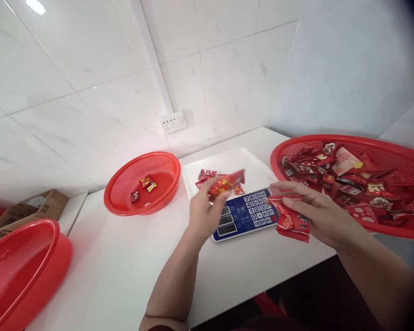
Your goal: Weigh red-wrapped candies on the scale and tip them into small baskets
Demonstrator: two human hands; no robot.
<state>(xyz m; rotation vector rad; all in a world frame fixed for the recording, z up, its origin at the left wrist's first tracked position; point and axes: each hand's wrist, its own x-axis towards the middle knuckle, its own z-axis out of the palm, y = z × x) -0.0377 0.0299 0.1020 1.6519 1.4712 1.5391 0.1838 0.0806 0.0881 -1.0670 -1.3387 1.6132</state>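
Left hand [203, 215]: my fingers are closed, thumb opposed, around a red-and-gold packet [222, 185], held over the near side of the white tray [250, 161]. The packet is blurred, so its print cannot be read.

Right hand [320, 214]: my thumb and fingers pinch red packets [292, 225] near their upper edge, beside the right end of the scale's keypad panel [244, 216]. I cannot tell how many are in this grip. The upper fingers are extended, not curled.

Loose packets [207, 174] lie on the tray, partly hidden by my left hand. More are heaped in the large basket [352, 138] at right; a few lie in the smaller basket [109, 197] at left.

Handling notes, in my judgement:
1. Pinch wrappers by a flat end, with light pressure; a hard squeeze may crush the contents.
2. Keep wrists off the tray and keys; resting weight could disturb the scale.
3. Fan the right-hand packets so that each one shows; overlapped wrappers could slip.
4. For any release over the tray, go low and well inside the rim.
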